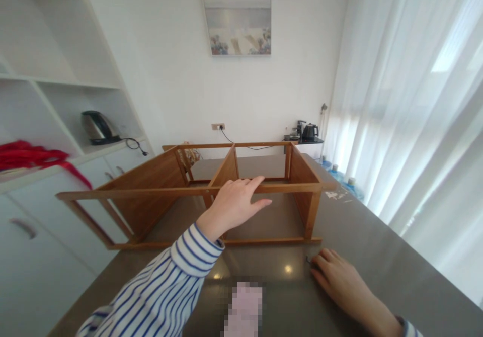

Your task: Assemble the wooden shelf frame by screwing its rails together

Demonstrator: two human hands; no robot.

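Observation:
A wooden shelf rack (pixel 264 190) lies on its side on the dark table, with its boards standing upright between the rails. My left hand (pixel 234 202), in a blue-striped sleeve, rests on the near top rail. Its fingers are laid over the rail and the thumb sticks out on the near side. Low on the table, just right of the rack's near corner, my right hand (pixel 337 276) is closed. A small thin dark piece (pixel 308 260) with a bent end pokes out from its fingertips; the rest is hidden in the hand.
A pixelated pink item (pixel 245 309) lies at the front of the table (pixel 279 281). White cabinets (pixel 41 246) with a kettle (pixel 98 127) and red cloth (pixel 32 157) stand left. Water bottles (pixel 350 183) and a white curtain (pixel 415 100) are along the right.

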